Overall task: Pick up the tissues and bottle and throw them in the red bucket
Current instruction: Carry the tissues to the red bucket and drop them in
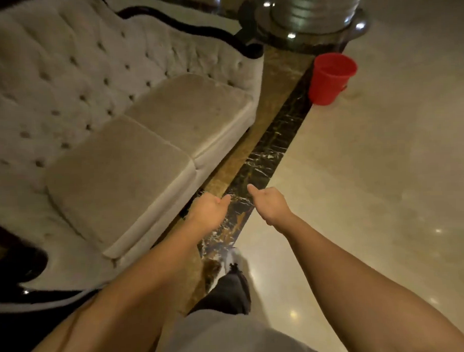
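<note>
The red bucket (330,79) stands upright on the floor at the upper right, beside the far end of the sofa. Both my arms reach forward over the dark marble floor strip. My left hand (209,209) is curled into a loose fist with the thumb out, and nothing shows in it. My right hand (268,203) is curled the same way, thumb pointing up and left, also with nothing visible in it. Neither tissues nor a bottle appear anywhere in view. The bucket is well ahead of both hands.
A beige tufted sofa (135,142) with two seat cushions fills the left side. A round column base (312,23) rises behind the bucket. Pale polished floor (370,184) spreads to the right. My leg and shoe (235,265) are below the hands.
</note>
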A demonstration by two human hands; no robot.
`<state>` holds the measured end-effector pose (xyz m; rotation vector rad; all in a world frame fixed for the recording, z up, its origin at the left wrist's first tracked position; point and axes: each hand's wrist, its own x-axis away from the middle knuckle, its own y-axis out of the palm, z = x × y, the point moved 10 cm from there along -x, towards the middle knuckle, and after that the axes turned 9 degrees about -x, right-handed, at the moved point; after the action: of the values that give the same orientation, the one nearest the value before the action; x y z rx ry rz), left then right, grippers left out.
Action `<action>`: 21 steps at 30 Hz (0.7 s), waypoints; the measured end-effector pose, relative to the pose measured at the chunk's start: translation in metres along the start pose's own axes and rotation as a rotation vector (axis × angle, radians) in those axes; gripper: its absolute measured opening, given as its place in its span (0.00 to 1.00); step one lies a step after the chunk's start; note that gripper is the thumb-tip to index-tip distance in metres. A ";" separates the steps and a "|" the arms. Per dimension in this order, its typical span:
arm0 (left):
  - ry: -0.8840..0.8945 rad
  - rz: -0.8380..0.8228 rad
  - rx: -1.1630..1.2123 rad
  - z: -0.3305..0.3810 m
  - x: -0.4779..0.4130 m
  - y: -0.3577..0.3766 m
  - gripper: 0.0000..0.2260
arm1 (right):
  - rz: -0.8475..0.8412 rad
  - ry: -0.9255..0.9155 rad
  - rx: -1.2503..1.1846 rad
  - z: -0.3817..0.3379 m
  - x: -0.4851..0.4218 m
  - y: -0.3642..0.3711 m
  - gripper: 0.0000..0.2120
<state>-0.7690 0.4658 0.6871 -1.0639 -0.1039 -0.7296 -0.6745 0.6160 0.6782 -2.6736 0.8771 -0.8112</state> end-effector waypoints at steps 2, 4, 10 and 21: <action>0.044 -0.012 -0.071 0.047 -0.038 0.004 0.25 | 0.064 0.022 -0.018 0.002 -0.031 -0.036 0.28; 0.090 -0.029 -0.110 0.090 -0.075 0.010 0.25 | 0.111 0.059 -0.025 0.004 -0.065 -0.071 0.26; 0.223 -0.149 -0.097 0.221 -0.212 0.037 0.25 | 0.238 0.205 -0.039 0.006 -0.192 -0.192 0.20; 0.251 -0.240 -0.182 0.428 -0.440 0.067 0.22 | 0.319 0.209 -0.168 -0.025 -0.387 -0.372 0.24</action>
<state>-0.9549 1.0545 0.6702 -1.1352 0.0533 -1.1004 -0.7687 1.1443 0.6628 -2.5150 1.4364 -0.9861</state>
